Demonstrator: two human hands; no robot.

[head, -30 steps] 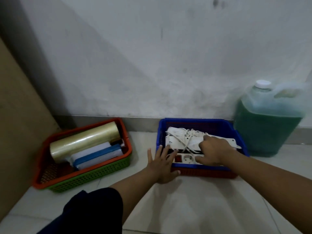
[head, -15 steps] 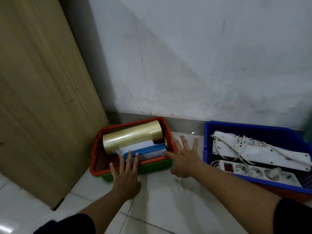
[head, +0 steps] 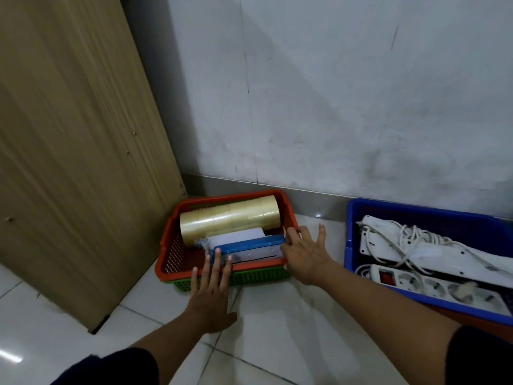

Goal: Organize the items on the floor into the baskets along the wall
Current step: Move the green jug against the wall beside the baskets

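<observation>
what changed: 1 s ago both hands were at the blue basket (head: pixel 350 218), right one on the power strips. Half a sec ago they'd already swung over to the red basket, and now they're right up against it. So strips look done imo, attention moved left.

left hand (head: pixel 208 298): flat, fingers straight, nothing held. Fingertips reach over the front rim of the red basket (head: pixel 169 254), touching the blue-and-white case or just above it, can't tell which.

right hand (head: pixel 304 255): also spread out, not grasping anything. It's at the basket's right front corner, fingers by the end of the blue-and-white case (head: pixel 249 247).

red basket: sits nested in a green basket (head: pixel 258 277), tucked in the corner btw the wooden panel (head: pixel 69 148) and the wall. Holds a big roll of clear tape (head: pixel 229 216) at the back, case in front of it.

blue basket: two white power strips (head: pixel 433 262) w/ tangled cord inside, near the wall, apart from the red one.

floor: no loose items in view, so sorting seems nearly finished.

next, prob: nudge or square up the red basket toward the wall w/ both palms.
</observation>
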